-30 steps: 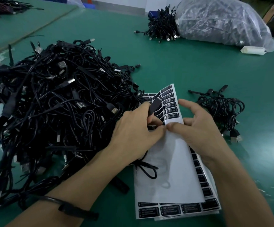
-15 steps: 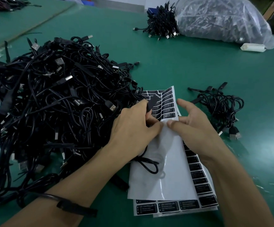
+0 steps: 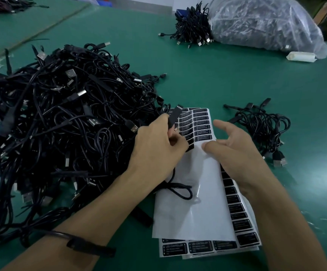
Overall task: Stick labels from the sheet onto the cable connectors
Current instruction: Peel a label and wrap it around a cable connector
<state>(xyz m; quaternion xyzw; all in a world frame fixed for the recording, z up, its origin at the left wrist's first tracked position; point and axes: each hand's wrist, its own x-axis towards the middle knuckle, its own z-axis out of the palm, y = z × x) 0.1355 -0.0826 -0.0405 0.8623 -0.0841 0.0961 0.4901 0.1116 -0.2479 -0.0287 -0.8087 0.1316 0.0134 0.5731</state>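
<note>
A label sheet [image 3: 202, 125] lies on the green table, with rows of black labels at its far end and a bare white backing nearer me. My left hand [image 3: 155, 151] grips a black cable connector [image 3: 173, 117] upright over the sheet's left edge, and its thumb lies beside a black label [image 3: 190, 147]. That connector's cable [image 3: 178, 189] loops over the white backing. My right hand [image 3: 237, 155] hovers at the sheet's right side with its fingers loosely spread and its thumb tip touching the sheet.
A big tangled pile of black cables [image 3: 61, 124] fills the left. A small cable bundle [image 3: 264, 130] lies right of the sheet. At the back are a tied bundle [image 3: 192, 30], a clear plastic bag [image 3: 262, 22] of cables and a white tube [image 3: 301, 56]. More label sheets [image 3: 197, 248] lie underneath.
My two thumbs, which met on the sheet, have drawn apart. The right hand's fingers have spread wider. The left hand has kept hold of the connector.
</note>
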